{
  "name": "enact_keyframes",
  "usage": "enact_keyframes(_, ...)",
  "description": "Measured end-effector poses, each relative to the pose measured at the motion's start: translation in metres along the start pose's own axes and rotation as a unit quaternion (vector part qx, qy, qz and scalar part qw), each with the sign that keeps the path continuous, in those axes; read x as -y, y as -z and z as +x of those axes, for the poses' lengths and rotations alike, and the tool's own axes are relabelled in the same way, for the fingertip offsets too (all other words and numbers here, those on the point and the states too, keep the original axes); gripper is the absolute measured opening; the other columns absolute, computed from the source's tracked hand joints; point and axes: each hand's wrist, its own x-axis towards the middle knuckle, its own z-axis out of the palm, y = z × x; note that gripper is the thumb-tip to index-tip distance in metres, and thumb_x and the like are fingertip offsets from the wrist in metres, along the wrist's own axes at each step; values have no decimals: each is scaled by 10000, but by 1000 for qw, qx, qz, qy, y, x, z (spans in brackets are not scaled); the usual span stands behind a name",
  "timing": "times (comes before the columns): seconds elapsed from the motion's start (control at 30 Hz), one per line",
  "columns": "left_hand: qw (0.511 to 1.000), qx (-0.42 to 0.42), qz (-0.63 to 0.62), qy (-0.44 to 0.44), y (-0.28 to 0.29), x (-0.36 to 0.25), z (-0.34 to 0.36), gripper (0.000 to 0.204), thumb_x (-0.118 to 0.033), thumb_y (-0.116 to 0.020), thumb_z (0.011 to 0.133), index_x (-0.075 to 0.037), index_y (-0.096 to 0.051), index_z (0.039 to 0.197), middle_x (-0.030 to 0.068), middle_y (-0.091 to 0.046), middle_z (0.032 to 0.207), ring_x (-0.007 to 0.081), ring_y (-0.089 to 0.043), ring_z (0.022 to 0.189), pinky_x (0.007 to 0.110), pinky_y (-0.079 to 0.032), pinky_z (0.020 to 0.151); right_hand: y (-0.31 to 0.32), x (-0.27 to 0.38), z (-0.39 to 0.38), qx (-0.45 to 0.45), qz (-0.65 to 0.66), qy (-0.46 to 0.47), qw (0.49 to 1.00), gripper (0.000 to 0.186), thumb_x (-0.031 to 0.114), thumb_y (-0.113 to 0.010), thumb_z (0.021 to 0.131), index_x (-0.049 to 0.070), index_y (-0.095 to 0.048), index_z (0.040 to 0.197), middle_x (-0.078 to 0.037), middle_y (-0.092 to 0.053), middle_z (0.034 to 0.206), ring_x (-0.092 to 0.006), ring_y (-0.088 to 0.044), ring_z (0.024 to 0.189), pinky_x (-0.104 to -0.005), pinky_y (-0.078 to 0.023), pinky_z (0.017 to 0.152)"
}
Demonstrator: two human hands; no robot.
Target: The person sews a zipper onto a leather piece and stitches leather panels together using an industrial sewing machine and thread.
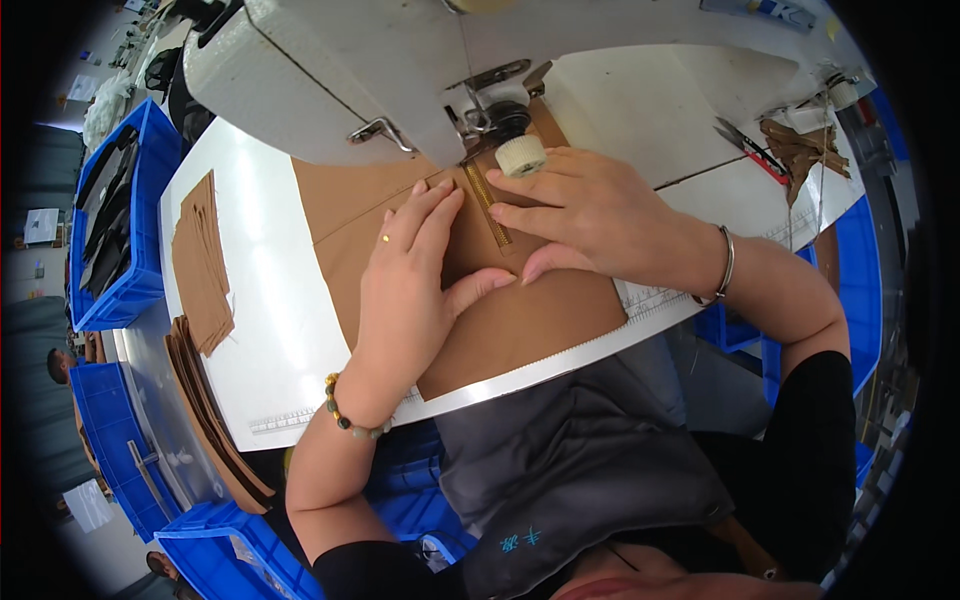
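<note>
A brown fabric piece (527, 342) lies beneath a white sewing machine head (290, 80), with a narrow gold zipper-like strip (490, 205) running toward the presser area. My left hand (410, 275) rests on the fabric left of the strip, fingers outstretched and thumb pointing right. My right hand (590, 215) lies on the right side, fingers apart, their tips by the strip just below a white knurled knob (519, 155). The two thumb tips are close together on the fabric. The needle is hard to make out.
Stacked brown pieces (200, 260) and long brown strips (210, 420) lie at left, beside blue crates (120, 440). Red-handled scissors (760, 160) and brown scraps (800, 150) lie at right, near another blue bin (855, 300). A person (62, 366) appears in the left background.
</note>
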Motion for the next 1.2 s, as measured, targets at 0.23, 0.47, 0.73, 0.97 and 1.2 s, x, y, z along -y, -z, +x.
enact_keyframes(0.23, 999, 4, -42, 34, -4, -19, -30, 725, -375, -880, 741, -3, -648, 1319, 150, -644, 1377, 368, -578, 1350, 538, -461, 1129, -1, 0, -2, -19, 3, 6, 1000, 566, 421, -802, 769, 65, -724, 1202, -102, -644, 1357, -308, -623, 1053, -426, -517, 941)
enact_keyframes(0.47, 1000, 11, 4, -20, -7, -18, -32, 707, -393, -870, 723, -12, -683, 1289, 142, -665, 1368, 354, -582, 1356, 566, -466, 1111, 0, 2, 1, -13, -2, 9, 1000, 575, 411, -805, 759, 41, -722, 1191, -111, -639, 1350, -303, -624, 1074, -423, -513, 954)
enact_keyframes(0.73, 998, 21, 36, -44, -3, -20, -28, 679, -406, -864, 724, -28, -698, 1262, 131, -684, 1339, 339, -614, 1322, 544, -493, 1079, -1, 3, 0, -10, 1, 3, 1000, 533, 397, -819, 757, 38, -735, 1141, -120, -672, 1255, -321, -634, 1223, -420, -508, 1021)
enact_keyframes(0.97, 999, 5, 17, -46, -3, -20, -26, 653, -416, -868, 740, -31, -705, 1241, 133, -699, 1301, 330, -643, 1278, 499, -530, 1049, 8, 12, -3, 20, 9, 10, 1000, 522, 389, -785, 796, 37, -713, 1174, -143, -634, 1344, -344, -623, 1237, -452, -524, 1012)
enact_keyframes(1.2, 998, -12, 3, -56, -6, -20, -31, 669, -416, -861, 762, 2, -684, 1254, 145, -679, 1308, 344, -626, 1298, 502, -525, 1068, 8, 15, -1, 22, -7, 21, 1000, 527, 381, -781, 801, 35, -708, 1192, -158, -633, 1342, -342, -620, 1247, -458, -525, 1027)
